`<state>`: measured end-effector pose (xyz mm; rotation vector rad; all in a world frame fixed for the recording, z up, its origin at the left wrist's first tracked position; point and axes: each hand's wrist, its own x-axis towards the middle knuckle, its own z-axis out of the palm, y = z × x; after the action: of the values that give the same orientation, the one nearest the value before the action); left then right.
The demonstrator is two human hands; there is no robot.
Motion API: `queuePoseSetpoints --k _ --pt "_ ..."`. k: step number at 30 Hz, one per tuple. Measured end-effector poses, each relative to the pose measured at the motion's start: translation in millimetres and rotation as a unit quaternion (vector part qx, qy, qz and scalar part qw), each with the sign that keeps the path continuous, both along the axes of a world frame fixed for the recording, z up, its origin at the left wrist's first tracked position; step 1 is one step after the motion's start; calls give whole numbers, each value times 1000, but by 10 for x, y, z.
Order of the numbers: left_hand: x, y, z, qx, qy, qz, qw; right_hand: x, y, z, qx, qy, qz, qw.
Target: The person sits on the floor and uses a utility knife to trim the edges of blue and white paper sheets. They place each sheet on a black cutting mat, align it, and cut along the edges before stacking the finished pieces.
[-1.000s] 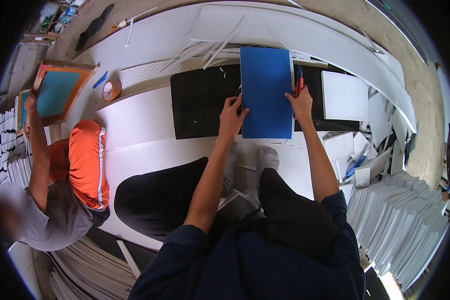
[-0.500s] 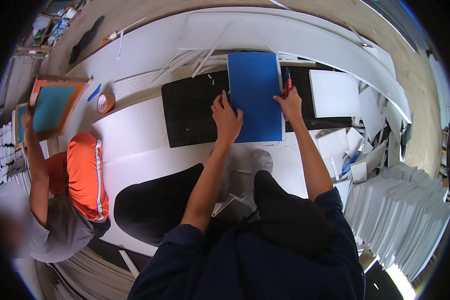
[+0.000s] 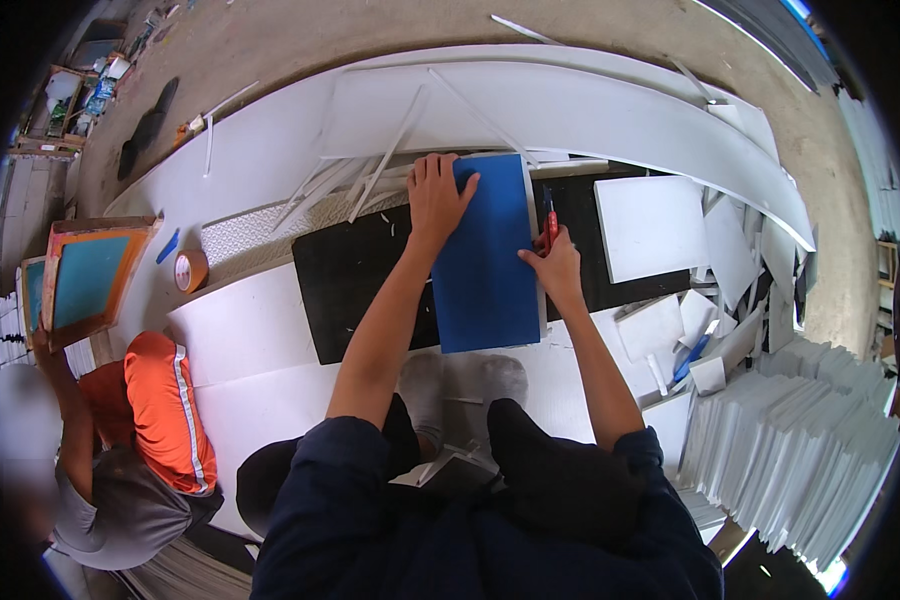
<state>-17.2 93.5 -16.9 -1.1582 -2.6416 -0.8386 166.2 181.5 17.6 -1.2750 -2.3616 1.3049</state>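
Observation:
A blue rectangular panel (image 3: pixel 485 270) with a white edge along its right side lies on the black mat (image 3: pixel 355 275) in front of me. At its far left corner rests my left hand (image 3: pixel 438 205), fingers stretched out and the thumb lying over the blue surface. My right hand (image 3: pixel 558 270) is closed around a red utility knife (image 3: pixel 550 225) beside the panel's right edge. The knife points away from me. Its blade tip is too small to make out. My right thumb touches the blue surface.
A white panel (image 3: pixel 650 228) lies right of the blue one. White offcuts (image 3: pixel 655 325), a blue-handled tool (image 3: pixel 695 355) and stacked white sheets (image 3: pixel 790 450) are further right. On the left are a tape roll (image 3: pixel 191 270) and a co-worker in orange trousers (image 3: pixel 165 410) holding a wooden-framed screen (image 3: pixel 95 270).
My left hand has moved away from me along the panel's left edge to its far corner. My right hand still grips the knife. The whole view has shifted.

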Motion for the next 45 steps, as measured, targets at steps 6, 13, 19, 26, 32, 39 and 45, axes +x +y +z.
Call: queuePoseSetpoints --k 6,13,19,26,32,39,45 --pt "79 -92 14 20 21 20 999 50 23 -16 -6 -10 10 1000" --pt "281 -184 52 13 -5 44 999 210 -14 -66 -25 29 -5 999" --pt "367 -257 111 31 29 76 996 175 63 -31 -30 29 23 999" --pt "1633 -839 274 -87 -53 -169 980 206 94 -89 -10 23 30 999" --pt "1915 -866 278 -163 -23 -196 967 211 92 -159 -7 39 30 999" --pt "1947 -872 254 -171 16 -199 965 233 114 -228 -23 36 35 998" --pt "1852 -885 241 -155 17 -209 965 341 144 -187 -38 74 40 996"
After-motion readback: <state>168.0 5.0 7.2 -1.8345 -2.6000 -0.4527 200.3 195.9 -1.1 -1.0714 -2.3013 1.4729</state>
